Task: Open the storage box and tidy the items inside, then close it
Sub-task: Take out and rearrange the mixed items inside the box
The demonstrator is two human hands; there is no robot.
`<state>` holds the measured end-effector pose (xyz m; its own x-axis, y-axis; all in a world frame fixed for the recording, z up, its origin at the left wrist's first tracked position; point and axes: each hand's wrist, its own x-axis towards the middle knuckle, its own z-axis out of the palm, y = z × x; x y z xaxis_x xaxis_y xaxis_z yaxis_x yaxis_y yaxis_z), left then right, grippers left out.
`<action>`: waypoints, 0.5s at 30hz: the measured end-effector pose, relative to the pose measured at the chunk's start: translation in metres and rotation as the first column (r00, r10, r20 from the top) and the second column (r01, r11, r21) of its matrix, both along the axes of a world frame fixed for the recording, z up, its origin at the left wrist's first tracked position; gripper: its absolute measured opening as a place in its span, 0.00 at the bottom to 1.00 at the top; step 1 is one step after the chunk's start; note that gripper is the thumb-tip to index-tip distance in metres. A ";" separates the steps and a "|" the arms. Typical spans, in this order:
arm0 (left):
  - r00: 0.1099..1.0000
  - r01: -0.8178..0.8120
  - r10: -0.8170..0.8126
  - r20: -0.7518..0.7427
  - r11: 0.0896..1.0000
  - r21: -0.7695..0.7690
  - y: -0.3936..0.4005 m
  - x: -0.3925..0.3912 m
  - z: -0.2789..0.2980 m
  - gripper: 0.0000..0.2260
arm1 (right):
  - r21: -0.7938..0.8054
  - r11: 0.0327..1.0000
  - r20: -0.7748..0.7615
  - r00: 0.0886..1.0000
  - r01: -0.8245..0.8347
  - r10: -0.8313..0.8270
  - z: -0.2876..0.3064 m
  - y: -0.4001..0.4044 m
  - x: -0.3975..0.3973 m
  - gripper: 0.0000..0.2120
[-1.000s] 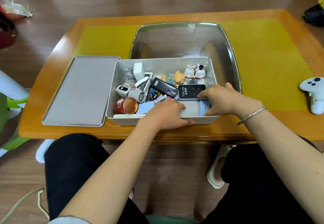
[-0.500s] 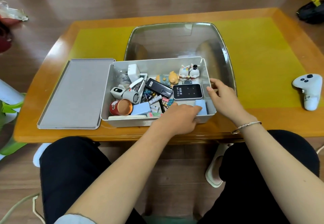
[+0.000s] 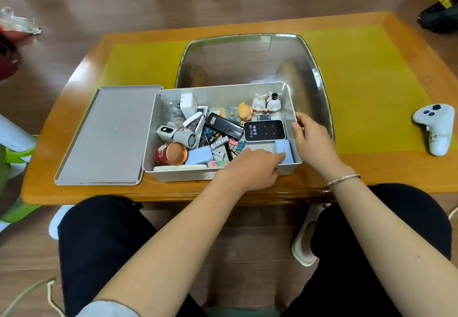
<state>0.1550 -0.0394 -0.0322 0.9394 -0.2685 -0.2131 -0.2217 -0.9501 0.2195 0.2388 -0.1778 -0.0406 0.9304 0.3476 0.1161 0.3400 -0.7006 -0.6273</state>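
The grey storage box (image 3: 223,93) stands open on the table, full of small items. Its lid (image 3: 104,138) lies flat to its left. Inside are a black-screened Wi-Fi device (image 3: 264,130), animal figurines (image 3: 266,103), a black gadget (image 3: 224,126), a small fan (image 3: 177,137), a red tin (image 3: 171,153), batteries and clips. My left hand (image 3: 252,168) straddles the near wall at the right corner, thumb outside, fingertips on an upright light-blue box (image 3: 282,147). My right hand (image 3: 312,140) grips the box's right wall, thumb inside.
A large clear tray (image 3: 252,59) sits behind the box on the yellow mat (image 3: 371,81). A white game controller (image 3: 436,128) lies at the table's right. The table's near edge meets my knees. A green stool (image 3: 14,158) stands at the left.
My right hand came off the Wi-Fi device and took hold of the box's right wall. My left hand slid right along the near wall to the light-blue box.
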 end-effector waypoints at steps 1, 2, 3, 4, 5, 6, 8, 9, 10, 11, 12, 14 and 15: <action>1.000 0.002 -0.002 0.002 1.000 0.003 0.000 -0.001 0.000 0.21 | -0.005 1.000 0.006 1.000 0.005 -0.005 0.000 0.000 0.000 0.14; 1.000 0.004 -0.004 0.006 1.000 0.010 -0.001 -0.001 0.000 0.21 | -0.011 1.000 0.014 1.000 0.008 -0.008 0.000 0.001 0.000 0.14; 1.000 0.006 -0.006 0.017 1.000 0.021 -0.001 -0.001 0.000 0.22 | -0.018 1.000 0.022 1.000 0.009 -0.009 0.000 0.001 0.000 0.14; 0.999 0.004 -0.005 0.034 0.999 0.033 -0.001 -0.002 0.000 0.22 | -0.025 1.000 0.027 1.000 0.009 -0.008 0.001 0.001 0.000 0.13; 0.998 -0.003 0.001 0.055 0.999 0.042 -0.002 -0.003 0.000 0.21 | -0.034 0.999 0.028 1.000 0.007 -0.006 0.002 0.001 0.000 0.14; 0.997 -0.012 0.009 0.076 0.999 0.042 -0.002 -0.004 0.000 0.21 | -0.044 0.999 0.028 1.000 0.006 -0.005 0.003 0.001 -0.001 0.15; 0.995 -0.026 0.024 0.097 0.999 0.022 -0.001 -0.007 0.001 0.22 | -0.087 0.996 0.044 0.999 0.015 -0.011 0.006 0.003 -0.002 0.18; 0.995 -0.037 0.036 0.095 0.999 0.001 0.000 -0.008 0.002 0.24 | -0.120 0.992 0.074 0.997 0.025 -0.016 0.007 0.004 -0.003 0.20; 0.994 -0.057 0.059 0.091 0.998 -0.035 0.001 -0.010 0.005 0.25 | -0.155 0.987 0.118 0.993 0.035 -0.017 0.009 0.005 -0.003 0.21; 0.991 -0.086 0.094 0.097 0.993 -0.082 0.003 -0.012 0.008 0.25 | -0.187 0.981 0.163 0.986 0.043 -0.012 0.011 0.006 -0.004 0.22; 0.983 -0.120 0.136 0.123 0.984 -0.131 0.007 -0.015 0.011 0.24 | -0.212 0.976 0.200 0.980 0.046 -0.003 0.012 0.007 -0.004 0.22; 0.948 -0.192 0.235 0.215 0.960 -0.203 0.018 -0.020 0.018 0.21 | -0.234 0.971 0.249 0.968 0.043 0.017 0.016 0.011 -0.006 0.23; 0.920 -0.233 0.291 0.262 0.945 -0.229 0.026 -0.023 0.021 0.19 | -0.232 0.972 0.270 0.963 0.036 0.029 0.017 0.014 -0.007 0.23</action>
<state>0.1320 -0.0130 -0.0111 0.9941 -0.0126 0.1078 -0.0514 -0.9294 0.3654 0.2319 -0.1640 -0.0232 0.8769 0.3917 0.2786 0.4706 -0.8176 -0.3317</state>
